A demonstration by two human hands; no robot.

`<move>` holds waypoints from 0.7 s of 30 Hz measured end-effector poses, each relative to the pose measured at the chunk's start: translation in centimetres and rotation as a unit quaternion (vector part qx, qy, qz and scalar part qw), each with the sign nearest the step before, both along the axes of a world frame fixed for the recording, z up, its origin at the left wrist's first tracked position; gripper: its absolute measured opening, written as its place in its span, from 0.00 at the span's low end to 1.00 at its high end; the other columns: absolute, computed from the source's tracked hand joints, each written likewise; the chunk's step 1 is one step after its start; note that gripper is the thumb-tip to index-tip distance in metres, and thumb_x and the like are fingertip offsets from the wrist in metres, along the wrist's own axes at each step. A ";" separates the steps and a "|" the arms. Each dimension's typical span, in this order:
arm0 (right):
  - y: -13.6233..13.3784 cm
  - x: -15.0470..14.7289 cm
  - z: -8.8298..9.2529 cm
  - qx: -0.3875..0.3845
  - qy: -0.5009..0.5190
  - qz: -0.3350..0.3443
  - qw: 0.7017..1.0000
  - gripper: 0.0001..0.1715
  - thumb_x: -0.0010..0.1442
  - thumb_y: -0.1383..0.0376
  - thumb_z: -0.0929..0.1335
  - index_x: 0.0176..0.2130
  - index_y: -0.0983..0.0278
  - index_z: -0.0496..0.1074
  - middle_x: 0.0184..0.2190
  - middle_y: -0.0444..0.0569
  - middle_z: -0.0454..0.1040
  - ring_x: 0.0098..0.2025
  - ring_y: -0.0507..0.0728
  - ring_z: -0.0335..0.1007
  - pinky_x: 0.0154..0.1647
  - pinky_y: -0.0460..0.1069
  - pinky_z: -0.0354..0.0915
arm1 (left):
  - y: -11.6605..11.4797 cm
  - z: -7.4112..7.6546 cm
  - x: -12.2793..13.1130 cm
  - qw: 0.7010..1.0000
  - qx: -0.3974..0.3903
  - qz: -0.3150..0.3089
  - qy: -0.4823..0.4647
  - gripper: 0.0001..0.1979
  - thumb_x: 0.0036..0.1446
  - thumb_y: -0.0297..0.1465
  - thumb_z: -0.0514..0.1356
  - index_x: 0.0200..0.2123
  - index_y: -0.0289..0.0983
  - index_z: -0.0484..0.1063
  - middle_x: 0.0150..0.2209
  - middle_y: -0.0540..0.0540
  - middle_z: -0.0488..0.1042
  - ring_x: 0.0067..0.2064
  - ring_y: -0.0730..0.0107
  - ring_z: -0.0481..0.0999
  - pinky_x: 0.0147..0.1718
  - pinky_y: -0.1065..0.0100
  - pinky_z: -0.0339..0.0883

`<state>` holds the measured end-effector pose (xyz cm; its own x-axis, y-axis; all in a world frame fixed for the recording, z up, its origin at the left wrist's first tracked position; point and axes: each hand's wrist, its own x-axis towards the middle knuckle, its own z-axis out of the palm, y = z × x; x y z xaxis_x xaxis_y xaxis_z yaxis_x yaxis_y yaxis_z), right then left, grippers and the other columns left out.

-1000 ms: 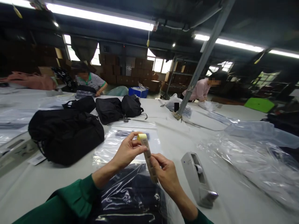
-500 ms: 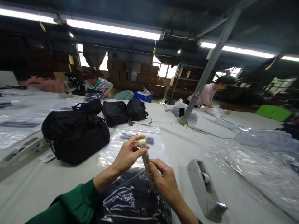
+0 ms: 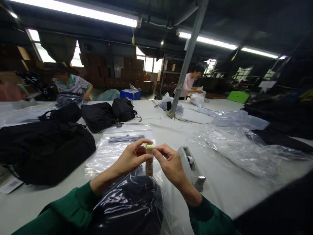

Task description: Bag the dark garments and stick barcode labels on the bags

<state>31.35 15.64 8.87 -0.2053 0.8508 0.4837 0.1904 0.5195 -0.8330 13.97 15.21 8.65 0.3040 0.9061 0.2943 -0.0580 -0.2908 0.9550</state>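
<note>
A narrow strip of labels (image 3: 149, 163) with a yellowish folded top hangs between my two hands. My left hand (image 3: 133, 156) pinches it near the top, thumb in front and fingers curled behind. From the other side, the thumb and forefinger of my right hand (image 3: 170, 161) close on its upper right edge. Below them lies a dark item in a clear plastic bag (image 3: 129, 205), partly covered by my left forearm. Behind my hands, a flat clear bag with a printed dark panel (image 3: 126, 139) rests on the table.
A grey tape dispenser (image 3: 192, 166) stands right of my right hand. Several black drawstring bags (image 3: 49, 150) sit at the left. Loose clear plastic bags (image 3: 239, 153) spread over the table's right side. A metal post (image 3: 186, 65) rises beyond; two people work across the table.
My right hand has moved up the label strip to its top, beside my left hand. The view has turned to the right, so the table's things sit further left.
</note>
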 end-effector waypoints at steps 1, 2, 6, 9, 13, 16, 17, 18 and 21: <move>0.1 0.3 -0.1 0.004 0.004 -0.006 1.000 0.11 0.61 0.58 0.69 0.35 0.63 0.78 0.31 0.48 0.75 0.34 0.55 0.70 0.37 0.50 0.67 | 0.2 0.0 0.4 1.000 -0.009 0.002 -0.014 0.19 0.53 0.35 0.68 0.46 0.36 0.69 0.28 0.50 0.75 0.31 0.69 0.74 0.33 0.69 0.66; 0.1 0.5 -0.1 0.010 0.008 -0.013 1.000 0.11 0.61 0.58 0.69 0.35 0.63 0.78 0.31 0.48 0.75 0.34 0.55 0.70 0.37 0.50 0.66 | 0.4 0.0 0.8 1.000 -0.016 0.005 -0.026 0.17 0.52 0.36 0.68 0.42 0.35 0.71 0.29 0.49 0.75 0.31 0.69 0.74 0.34 0.69 0.66; 0.4 1.5 -0.1 0.048 0.004 -0.050 0.998 0.10 0.62 0.60 0.69 0.33 0.63 0.78 0.30 0.48 0.75 0.33 0.55 0.70 0.36 0.49 0.66 | 1.4 -0.2 2.2 1.000 0.001 0.029 0.004 0.13 0.55 0.39 0.66 0.32 0.34 0.73 0.28 0.49 0.73 0.30 0.71 0.70 0.31 0.70 0.63; 0.6 3.2 0.3 0.081 -0.045 -0.103 0.990 0.09 0.62 0.61 0.69 0.33 0.63 0.77 0.30 0.48 0.75 0.33 0.56 0.70 0.37 0.51 0.66 | 2.3 -0.3 2.9 0.988 0.067 0.075 0.115 0.13 0.60 0.38 0.60 0.29 0.34 0.72 0.25 0.51 0.69 0.27 0.73 0.65 0.28 0.72 0.59; 1.3 6.6 1.5 0.110 -0.120 -0.100 0.982 0.12 0.60 0.61 0.71 0.43 0.62 0.77 0.37 0.50 0.76 0.39 0.57 0.72 0.42 0.52 0.67 | 3.7 -0.5 3.7 0.949 0.190 0.055 0.245 0.15 0.65 0.38 0.55 0.30 0.35 0.72 0.24 0.51 0.67 0.26 0.74 0.63 0.28 0.72 0.56; 2.0 8.8 2.6 0.117 -0.175 -0.041 0.977 0.15 0.58 0.60 0.72 0.45 0.62 0.77 0.39 0.50 0.75 0.41 0.57 0.72 0.42 0.52 0.68 | 4.9 -0.7 4.9 0.916 0.259 0.017 0.306 0.16 0.66 0.37 0.52 0.29 0.36 0.71 0.24 0.50 0.67 0.26 0.73 0.64 0.27 0.72 0.54; 2.3 9.3 2.9 0.116 -0.193 -0.029 0.974 0.14 0.57 0.60 0.72 0.43 0.62 0.78 0.38 0.50 0.75 0.40 0.57 0.72 0.41 0.51 0.68 | 5.3 -0.7 5.3 0.904 0.278 0.008 0.325 0.16 0.66 0.37 0.52 0.29 0.36 0.71 0.24 0.50 0.67 0.26 0.73 0.64 0.27 0.72 0.53; 2.6 9.7 3.1 0.113 -0.212 -0.018 0.970 0.12 0.57 0.61 0.73 0.42 0.61 0.79 0.37 0.49 0.75 0.39 0.57 0.72 0.40 0.51 0.67 | 5.7 -0.8 5.8 0.891 0.296 0.000 0.345 0.16 0.66 0.37 0.53 0.29 0.36 0.71 0.24 0.50 0.67 0.26 0.73 0.64 0.27 0.72 0.53; 3.5 10.7 3.0 0.095 -0.253 -0.004 0.963 0.04 0.57 0.64 0.72 0.34 0.61 0.80 0.32 0.47 0.74 0.35 0.55 0.71 0.37 0.49 0.66 | 6.7 -1.1 7.0 0.861 0.323 -0.019 0.392 0.17 0.66 0.38 0.53 0.28 0.37 0.71 0.24 0.51 0.65 0.26 0.73 0.62 0.27 0.71 0.50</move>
<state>42.08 19.11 11.89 -0.4498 0.7594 0.4700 0.5516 0.6501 -0.5226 20.98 21.87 7.53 0.6654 0.6146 0.4237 0.5093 -0.7887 0.3442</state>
